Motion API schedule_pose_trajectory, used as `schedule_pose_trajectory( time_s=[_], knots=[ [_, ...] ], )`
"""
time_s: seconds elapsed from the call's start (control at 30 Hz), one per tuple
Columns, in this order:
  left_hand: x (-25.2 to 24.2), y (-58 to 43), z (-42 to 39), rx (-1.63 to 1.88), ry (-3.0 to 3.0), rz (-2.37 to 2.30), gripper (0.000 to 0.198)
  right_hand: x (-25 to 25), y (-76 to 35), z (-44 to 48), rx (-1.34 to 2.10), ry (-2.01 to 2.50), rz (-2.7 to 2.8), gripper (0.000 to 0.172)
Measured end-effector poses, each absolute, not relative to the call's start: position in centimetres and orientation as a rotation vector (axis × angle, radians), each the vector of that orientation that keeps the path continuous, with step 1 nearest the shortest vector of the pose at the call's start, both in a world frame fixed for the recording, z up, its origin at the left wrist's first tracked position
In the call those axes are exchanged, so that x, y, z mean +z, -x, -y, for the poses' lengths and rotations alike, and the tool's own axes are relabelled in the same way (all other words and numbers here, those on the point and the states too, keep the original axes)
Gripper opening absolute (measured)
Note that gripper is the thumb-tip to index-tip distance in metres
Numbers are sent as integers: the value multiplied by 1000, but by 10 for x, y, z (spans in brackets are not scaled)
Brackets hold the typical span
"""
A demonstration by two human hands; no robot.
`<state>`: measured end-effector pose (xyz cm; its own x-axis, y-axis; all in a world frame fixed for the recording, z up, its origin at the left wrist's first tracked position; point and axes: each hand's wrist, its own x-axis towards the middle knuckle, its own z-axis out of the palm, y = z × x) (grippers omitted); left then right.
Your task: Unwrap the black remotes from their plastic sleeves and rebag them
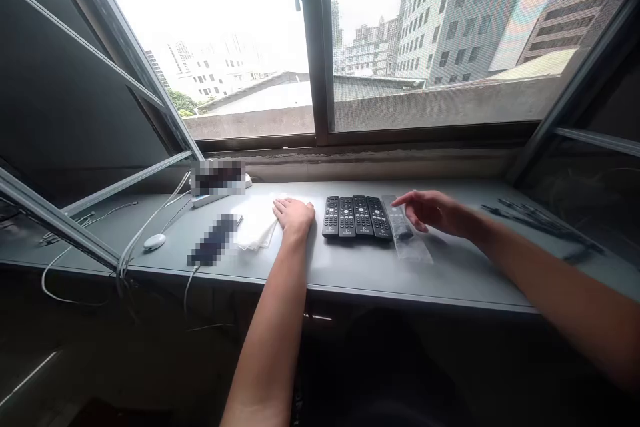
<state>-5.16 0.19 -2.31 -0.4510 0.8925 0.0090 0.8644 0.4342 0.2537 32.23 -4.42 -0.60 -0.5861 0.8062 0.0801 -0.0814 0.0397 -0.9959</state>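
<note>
My left hand (294,215) lies flat on the table, fingers spread, its fingertips at the edge of a stack of thin, whitish translucent bags (255,221). To its right, several black remote controls (354,217) lie side by side in a row, buttons up. Beside the rightmost remote is a clear plastic bag (414,250) with something dark inside that I cannot make out fully. Just over this bag hovers my right hand (427,210), index finger stretched out and the other fingers loosely bent. Nothing shows in its grasp.
A blurred-out phone-like object (214,240) with a cable lies left of the bags. Behind it is a white power strip (200,201). A white round device (155,242) and loose cables sit farther left. Dark thin rods (540,220) lie at right. Metal frames and a window border the table (370,273).
</note>
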Motion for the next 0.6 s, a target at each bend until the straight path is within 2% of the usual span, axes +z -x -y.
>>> schedule_pose_trajectory(
  time_s=[0.4,0.6],
  knots=[
    [-21,50,0,321,-1571,-2527,94,-8,-321,44,1649,747,1632,46],
    [-19,49,4,503,-1673,-2564,95,-7,-320,45,1643,748,1634,47]
  ],
)
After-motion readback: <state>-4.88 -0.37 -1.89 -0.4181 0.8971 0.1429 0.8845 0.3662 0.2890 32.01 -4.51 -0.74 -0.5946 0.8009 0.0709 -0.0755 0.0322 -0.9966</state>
